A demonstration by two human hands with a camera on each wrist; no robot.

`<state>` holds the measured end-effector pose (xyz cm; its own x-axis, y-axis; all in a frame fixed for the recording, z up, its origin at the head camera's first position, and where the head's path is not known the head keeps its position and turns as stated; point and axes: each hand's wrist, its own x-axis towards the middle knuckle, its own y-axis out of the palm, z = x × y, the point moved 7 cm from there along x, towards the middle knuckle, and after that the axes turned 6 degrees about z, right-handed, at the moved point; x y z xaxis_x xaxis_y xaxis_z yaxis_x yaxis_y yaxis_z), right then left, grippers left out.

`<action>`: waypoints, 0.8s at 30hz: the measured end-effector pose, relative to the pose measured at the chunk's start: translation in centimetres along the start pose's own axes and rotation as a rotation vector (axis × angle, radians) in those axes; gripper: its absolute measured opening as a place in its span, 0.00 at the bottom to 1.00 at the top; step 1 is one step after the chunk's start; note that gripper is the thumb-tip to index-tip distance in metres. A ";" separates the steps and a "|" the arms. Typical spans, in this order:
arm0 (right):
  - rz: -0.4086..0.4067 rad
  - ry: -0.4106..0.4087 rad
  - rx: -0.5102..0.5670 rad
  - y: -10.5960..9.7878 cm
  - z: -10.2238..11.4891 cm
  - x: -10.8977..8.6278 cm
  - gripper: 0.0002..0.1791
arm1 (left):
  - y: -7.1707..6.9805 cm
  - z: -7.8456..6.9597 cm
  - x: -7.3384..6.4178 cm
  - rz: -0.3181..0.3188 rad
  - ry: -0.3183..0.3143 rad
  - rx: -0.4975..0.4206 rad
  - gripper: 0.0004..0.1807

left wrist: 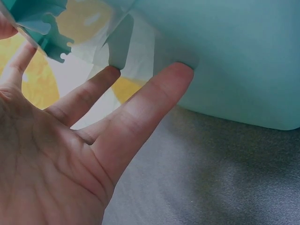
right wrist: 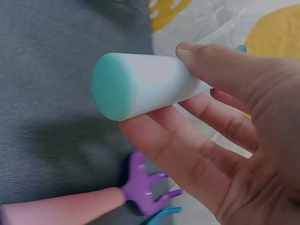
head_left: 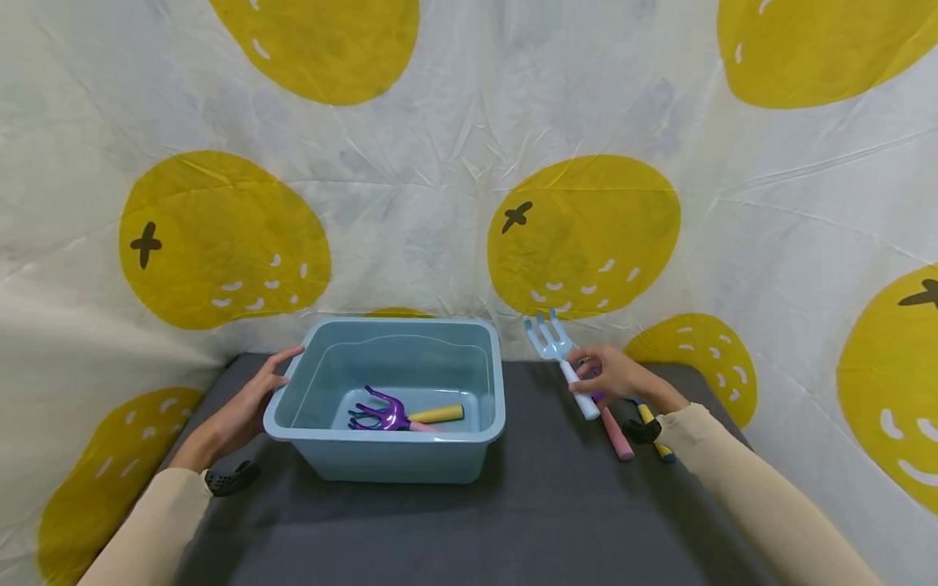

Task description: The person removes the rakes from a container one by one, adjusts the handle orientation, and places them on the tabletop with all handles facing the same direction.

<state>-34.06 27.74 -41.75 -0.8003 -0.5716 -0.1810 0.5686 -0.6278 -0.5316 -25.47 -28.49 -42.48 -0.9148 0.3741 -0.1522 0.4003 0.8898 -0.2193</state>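
Observation:
My right hand point(head_left: 611, 376) pinches a small garden fork point(head_left: 554, 342) by its white handle, thumb on one side and fingers on the other. Its pale blue tines point up and away, and the green end cap point(right wrist: 112, 86) faces the right wrist camera. On the left, my other hand point(head_left: 245, 407) is spread against the outside of a blue-green plastic tub point(head_left: 399, 461), with straight fingertips at its wall and rim. Inside the tub lie a purple hand rake point(head_left: 392, 413) with a pink handle and a tool with a yellow handle point(head_left: 440, 413).
Beneath the right hand, a purple fork with a pink handle point(head_left: 618, 435) lies on the dark grey table point(head_left: 410, 537). Beside it is a tool with a yellow and blue handle point(head_left: 663, 450), partly hidden by the wrist. A white cloth with yellow fruit prints point(head_left: 410, 220) hangs behind.

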 end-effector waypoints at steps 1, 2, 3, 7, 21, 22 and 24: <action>-0.006 0.010 0.017 0.2 -0.5 0.0 0.29 | 0.0 -0.1 0.0 0.001 0.001 0.001 0.34; -0.009 0.019 0.031 0.4 -1.0 0.0 0.29 | 0.0 -0.1 0.0 0.000 0.002 0.002 0.34; -0.014 0.026 0.039 0.6 -1.4 0.0 0.29 | 0.0 -0.2 0.0 -0.001 0.002 0.004 0.34; -0.017 0.041 0.058 1.5 -3.0 0.0 0.29 | -0.1 -0.2 0.0 -0.001 0.001 0.000 0.34; 0.003 0.104 0.100 4.7 -5.7 -0.6 0.28 | 0.1 -0.1 0.0 -0.003 -0.001 -0.006 0.34; 0.001 0.104 0.098 4.8 -5.8 -0.6 0.28 | 0.0 -0.1 0.0 -0.005 0.000 -0.003 0.34; -0.013 0.115 0.091 5.0 -5.8 -0.7 0.28 | -0.1 -0.1 -0.1 -0.006 0.003 0.004 0.34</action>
<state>-31.82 28.09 -49.08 -0.8210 -0.5023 -0.2712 0.5691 -0.6826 -0.4585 -25.44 -28.54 -42.34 -0.9174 0.3697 -0.1475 0.3951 0.8908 -0.2245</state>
